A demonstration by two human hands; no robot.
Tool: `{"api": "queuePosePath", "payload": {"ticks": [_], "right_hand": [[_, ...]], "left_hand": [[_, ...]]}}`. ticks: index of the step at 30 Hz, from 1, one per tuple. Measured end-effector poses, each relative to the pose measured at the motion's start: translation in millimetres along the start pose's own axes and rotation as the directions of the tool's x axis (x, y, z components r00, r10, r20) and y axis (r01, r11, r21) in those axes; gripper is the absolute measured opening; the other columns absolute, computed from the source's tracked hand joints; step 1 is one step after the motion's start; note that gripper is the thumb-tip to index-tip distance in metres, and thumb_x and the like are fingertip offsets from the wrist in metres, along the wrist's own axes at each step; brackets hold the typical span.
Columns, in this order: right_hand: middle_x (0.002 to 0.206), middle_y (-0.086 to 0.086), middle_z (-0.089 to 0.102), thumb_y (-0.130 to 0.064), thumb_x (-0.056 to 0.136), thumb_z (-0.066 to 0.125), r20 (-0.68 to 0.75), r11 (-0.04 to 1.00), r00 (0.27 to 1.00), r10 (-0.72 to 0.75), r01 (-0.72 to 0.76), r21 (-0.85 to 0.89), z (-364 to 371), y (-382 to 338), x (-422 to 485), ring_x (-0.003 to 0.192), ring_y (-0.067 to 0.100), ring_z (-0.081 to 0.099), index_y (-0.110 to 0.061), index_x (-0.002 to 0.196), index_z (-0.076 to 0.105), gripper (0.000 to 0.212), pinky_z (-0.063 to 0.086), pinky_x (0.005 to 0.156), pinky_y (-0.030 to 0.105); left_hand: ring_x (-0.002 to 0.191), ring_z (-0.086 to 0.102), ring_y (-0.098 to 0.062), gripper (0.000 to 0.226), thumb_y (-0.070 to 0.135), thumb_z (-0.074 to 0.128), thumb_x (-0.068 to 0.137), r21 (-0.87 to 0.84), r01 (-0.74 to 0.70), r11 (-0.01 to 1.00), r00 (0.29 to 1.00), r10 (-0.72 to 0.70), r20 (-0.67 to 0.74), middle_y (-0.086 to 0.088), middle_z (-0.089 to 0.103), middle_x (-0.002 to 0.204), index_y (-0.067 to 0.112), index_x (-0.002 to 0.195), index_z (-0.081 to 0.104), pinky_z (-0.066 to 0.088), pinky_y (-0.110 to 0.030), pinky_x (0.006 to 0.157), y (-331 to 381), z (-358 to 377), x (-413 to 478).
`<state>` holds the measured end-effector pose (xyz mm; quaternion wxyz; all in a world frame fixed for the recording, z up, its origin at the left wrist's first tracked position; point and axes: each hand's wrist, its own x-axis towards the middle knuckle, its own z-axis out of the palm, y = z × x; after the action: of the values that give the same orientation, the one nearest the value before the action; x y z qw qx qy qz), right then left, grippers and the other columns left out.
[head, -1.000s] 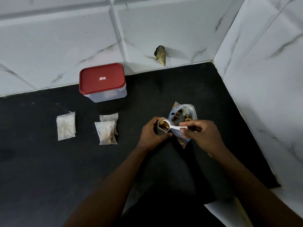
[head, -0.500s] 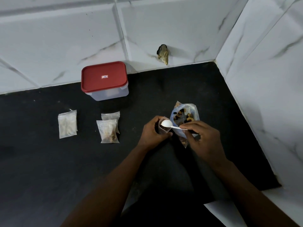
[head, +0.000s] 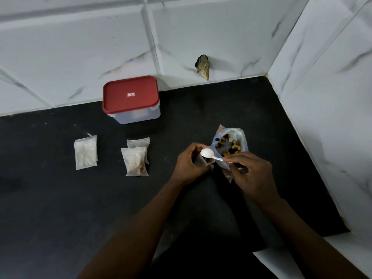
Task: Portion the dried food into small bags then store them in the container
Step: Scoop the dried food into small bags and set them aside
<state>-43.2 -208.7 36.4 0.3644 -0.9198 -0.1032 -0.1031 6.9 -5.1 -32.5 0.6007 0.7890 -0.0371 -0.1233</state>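
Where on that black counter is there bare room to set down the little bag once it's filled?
Bare counter spreads near-left, in front of the filled small bags. Another patch lies between the red-lidded container and the big food bag. It's crowded around the left hand, right hand and spoon.

Left hand (head: 187,164) apparently gripping — right hand (head: 251,174) pinching.

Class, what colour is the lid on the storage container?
Red: the lid, best seen in the head view.
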Motion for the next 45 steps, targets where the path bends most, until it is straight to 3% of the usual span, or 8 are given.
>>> {"api": "queuePosePath", "payload": {"ticks": [6, 11, 15, 21, 26, 30, 38, 45], "right_hand": [[0.097, -0.012, 0.075, -0.009, 0.085, 0.078, -0.070, 0.923, 0.941, 0.332, -0.308, 0.232, -0.6, 2.3, 0.8, 0.092, -0.003, 0.070, -0.019, 0.102, 0.078, 0.020, 0.056, 0.080, 0.016], [0.097, 0.005, 0.078, 0.002, 0.087, 0.072, 0.058, 0.612, 0.800, 0.597, -0.501, 0.612, -2.6, 13.0, 6.1, 0.089, 0.020, 0.076, -0.010, 0.101, 0.076, 0.019, 0.063, 0.080, 0.039], [0.097, 0.010, 0.078, 0.005, 0.085, 0.073, 0.030, 0.446, 0.726, 0.687, -0.454, 0.771, -9.0, 19.6, 12.6, 0.089, 0.026, 0.076, -0.011, 0.102, 0.075, 0.024, 0.063, 0.073, 0.029], [0.094, -0.007, 0.077, -0.009, 0.083, 0.081, -0.147, 0.774, 0.801, 0.581, -0.487, 0.404, -13.6, 41.2, 22.1, 0.088, 0.008, 0.075, -0.020, 0.102, 0.078, 0.022, 0.063, 0.080, 0.039], [0.095, -0.001, 0.074, -0.002, 0.083, 0.079, -0.153, 0.988, 0.979, 0.134, -0.121, 0.092, -17.5, 33.6, 28.3, 0.089, 0.005, 0.071, -0.010, 0.101, 0.078, 0.019, 0.056, 0.080, 0.017], [0.099, 0.001, 0.075, 0.006, 0.080, 0.077, -0.062, 0.999, 0.998, -0.031, 0.031, -0.010, -9.1, 34.3, 32.8, 0.095, 0.007, 0.070, -0.008, 0.098, 0.078, 0.023, 0.057, 0.087, 0.025], [0.095, 0.005, 0.075, 0.006, 0.079, 0.077, 0.001, 0.998, 1.000, -0.004, 0.004, -0.059, -19.0, 40.0, 18.4, 0.090, 0.009, 0.068, -0.007, 0.093, 0.078, 0.018, 0.055, 0.085, 0.020], [0.092, -0.005, 0.074, -0.008, 0.084, 0.080, -0.131, 0.967, 0.958, 0.253, -0.246, 0.069, -23.5, 49.2, 13.9, 0.086, 0.001, 0.070, -0.015, 0.098, 0.078, 0.016, 0.055, 0.077, 0.015]], "left_hand": [[0.119, 0.061, 0.004, 0.060, 0.018, 0.091, 0.074, 0.008, 0.027, 1.000, 0.999, -0.027, 0.018, 0.014, 0.068, 0.126, 0.025, 0.126, 0.062, 0.051, -0.019, 0.100, 1.0, -1.0, 0.2], [0.115, 0.065, -0.002, 0.057, 0.021, 0.093, 0.072, 0.002, -0.001, 1.000, 1.000, 0.001, -0.019, 0.012, 0.070, 0.121, 0.026, 0.122, 0.065, 0.054, -0.025, 0.097, 4.5, 2.9, 0.9], [0.108, 0.068, -0.006, 0.051, 0.020, 0.092, 0.073, 0.016, -0.037, 0.999, 0.999, 0.037, -0.036, 0.009, 0.070, 0.115, 0.024, 0.116, 0.066, 0.057, -0.024, 0.090, 6.6, 3.4, 2.0], [0.107, 0.066, -0.004, 0.046, 0.014, 0.087, 0.077, 0.047, -0.019, 0.999, 1.000, 0.019, -0.010, 0.010, 0.069, 0.113, 0.024, 0.115, 0.062, 0.057, -0.028, 0.091, 5.2, 4.9, 4.6], [0.108, 0.066, -0.006, 0.047, 0.014, 0.087, 0.077, 0.062, -0.034, 0.997, 0.999, 0.034, 0.000, 0.009, 0.069, 0.114, 0.022, 0.115, 0.062, 0.056, -0.026, 0.091, 3.6, 5.8, 6.3], [0.107, 0.067, -0.008, 0.046, 0.013, 0.087, 0.076, 0.068, -0.051, 0.996, 0.999, 0.052, -0.013, 0.008, 0.069, 0.113, 0.020, 0.114, 0.063, 0.056, -0.028, 0.091, 0.6, 6.6, 6.7], [0.111, 0.065, -0.004, 0.048, 0.015, 0.088, 0.076, 0.065, -0.019, 0.998, 1.000, 0.018, 0.013, 0.011, 0.068, 0.116, 0.024, 0.115, 0.062, 0.056, -0.030, 0.095, 2.0, 4.7, 8.4], [0.108, 0.066, -0.003, 0.046, 0.013, 0.087, 0.076, 0.074, -0.021, 0.997, 1.000, 0.021, 0.000, 0.012, 0.068, 0.113, 0.024, 0.114, 0.063, 0.056, -0.023, 0.092, 4.1, 5.1, 7.0]]}}
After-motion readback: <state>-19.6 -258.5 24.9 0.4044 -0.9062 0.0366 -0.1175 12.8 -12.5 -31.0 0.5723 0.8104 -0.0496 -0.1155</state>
